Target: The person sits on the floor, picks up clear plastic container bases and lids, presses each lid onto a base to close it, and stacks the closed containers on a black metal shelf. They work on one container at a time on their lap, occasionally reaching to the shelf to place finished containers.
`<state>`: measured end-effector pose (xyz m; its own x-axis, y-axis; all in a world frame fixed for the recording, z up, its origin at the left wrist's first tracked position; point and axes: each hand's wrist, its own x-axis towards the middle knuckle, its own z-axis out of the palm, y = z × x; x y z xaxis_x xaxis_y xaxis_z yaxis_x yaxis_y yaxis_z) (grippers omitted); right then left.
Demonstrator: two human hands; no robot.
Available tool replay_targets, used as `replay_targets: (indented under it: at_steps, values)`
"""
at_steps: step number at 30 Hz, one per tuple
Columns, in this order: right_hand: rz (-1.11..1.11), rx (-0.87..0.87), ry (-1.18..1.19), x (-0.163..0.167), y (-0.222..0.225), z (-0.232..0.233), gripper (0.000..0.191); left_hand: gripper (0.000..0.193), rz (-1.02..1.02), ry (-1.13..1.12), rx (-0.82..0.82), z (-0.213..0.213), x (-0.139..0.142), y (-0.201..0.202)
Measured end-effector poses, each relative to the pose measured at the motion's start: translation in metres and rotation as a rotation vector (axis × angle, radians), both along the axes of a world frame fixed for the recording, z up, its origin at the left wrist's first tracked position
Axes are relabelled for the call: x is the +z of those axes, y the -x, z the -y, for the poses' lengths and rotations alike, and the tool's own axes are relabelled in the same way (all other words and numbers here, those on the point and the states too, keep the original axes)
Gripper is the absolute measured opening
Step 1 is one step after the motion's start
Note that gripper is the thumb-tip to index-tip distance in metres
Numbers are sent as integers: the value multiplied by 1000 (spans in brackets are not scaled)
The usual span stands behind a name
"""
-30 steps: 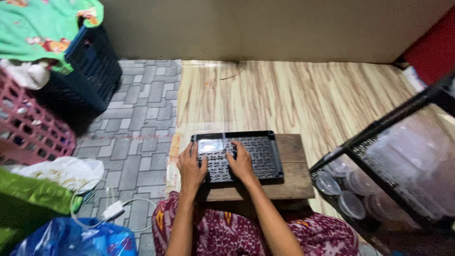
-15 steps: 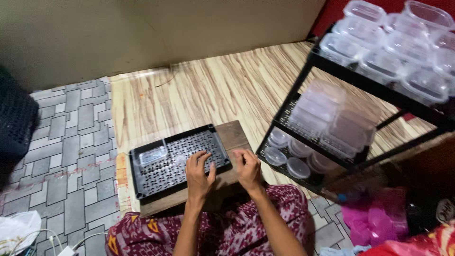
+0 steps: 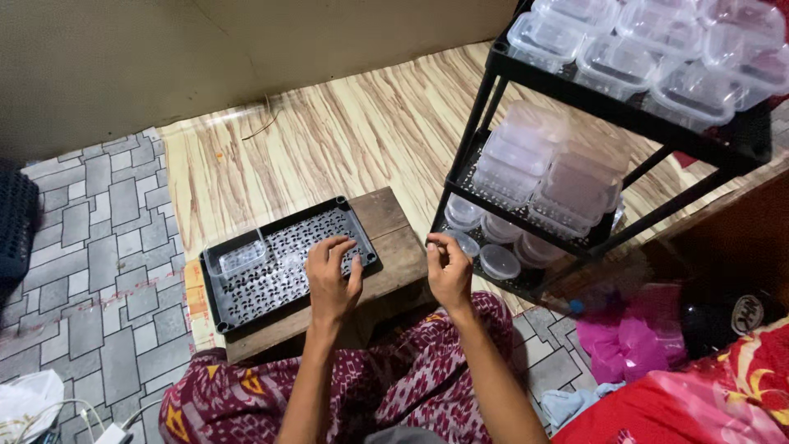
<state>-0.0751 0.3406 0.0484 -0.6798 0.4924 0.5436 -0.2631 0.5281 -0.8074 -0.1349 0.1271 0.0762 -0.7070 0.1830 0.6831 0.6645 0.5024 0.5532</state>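
Observation:
A black perforated tray (image 3: pixel 246 300) lies on a low wooden stool (image 3: pixel 394 238) in front of my lap. A small clear plastic container (image 3: pixel 238 256) sits in the tray's far left corner. My left hand (image 3: pixel 333 279) rests flat on the tray's right part, fingers apart, holding nothing. My right hand (image 3: pixel 448 267) hovers off the stool's right edge with its fingers curled together; nothing shows in it. It is close to the round clear tubs (image 3: pixel 497 261) on the lowest shelf of a black rack (image 3: pixel 493 90).
The rack's upper shelves hold several clear lidded containers (image 3: pixel 641 49) and stacked boxes (image 3: pixel 542 164). A pink plastic bag (image 3: pixel 633 341) and red cloth (image 3: pixel 723 395) lie at the right. A dark basket (image 3: pixel 12 230) stands at the left edge, a white bag (image 3: pixel 29 403) at bottom left.
The view has swung right onto the rack. My right hand left the tray and moved right toward the rack's lowest shelf. The left hand stays on the tray.

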Motion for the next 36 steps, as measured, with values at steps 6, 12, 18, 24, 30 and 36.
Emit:
replay_targets:
  at_steps: [6, 12, 18, 24, 30, 36]
  values:
    - [77, -54, 15, 1, -3, -18, 17, 25, -18, -25, -18, -13, 8, -3]
    - [34, -97, 12, 11, -11, -43, 17, 26, -26, -1, -171, -58, 15, 4]
    - [-28, -271, -194, 40, -27, -83, 20, 30, -23, -36, -361, -129, 28, 11]
    - [-11, -529, -447, 77, -48, -146, 29, 41, -106, 10, -505, -205, 42, 14]
    - [188, -610, -641, 86, -54, -194, 35, 47, -136, 86, -525, -260, 55, 8]
    - [202, -583, -780, 70, -46, -217, 29, 46, -103, 100, -519, -278, 61, 2]
